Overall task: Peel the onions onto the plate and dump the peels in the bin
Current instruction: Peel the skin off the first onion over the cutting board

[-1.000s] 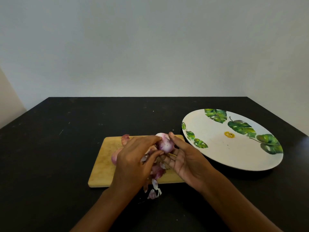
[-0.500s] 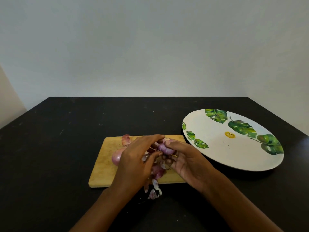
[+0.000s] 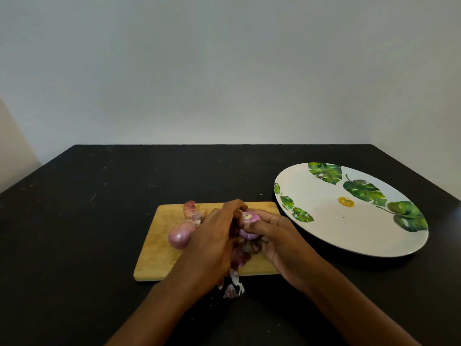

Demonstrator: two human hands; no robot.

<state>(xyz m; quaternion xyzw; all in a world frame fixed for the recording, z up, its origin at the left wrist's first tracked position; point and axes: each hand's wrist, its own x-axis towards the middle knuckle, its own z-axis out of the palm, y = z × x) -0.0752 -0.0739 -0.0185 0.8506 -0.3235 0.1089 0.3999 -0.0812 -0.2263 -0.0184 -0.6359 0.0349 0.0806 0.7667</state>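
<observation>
A partly peeled purple onion (image 3: 250, 224) sits between both hands above the wooden cutting board (image 3: 162, 250). My right hand (image 3: 279, 243) grips it from the right, thumb across its front. My left hand (image 3: 214, 243) has its fingers curled over the onion's left side, pinching at the skin. A whole unpeeled onion (image 3: 180, 236) lies on the board left of my left hand, with a loose piece of skin (image 3: 190, 210) behind it. Peels (image 3: 234, 283) hang and lie below the hands at the board's front edge. The white leaf-patterned plate (image 3: 324, 221) lies to the right, with no onions on it.
The black table (image 3: 87, 221) runs back to a pale wall. Its right edge lies just beyond the plate. No bin is in view.
The onion has been turned in my hands, so its cut end now faces up. My left fingers have shifted over its top. The hands stay above the board.
</observation>
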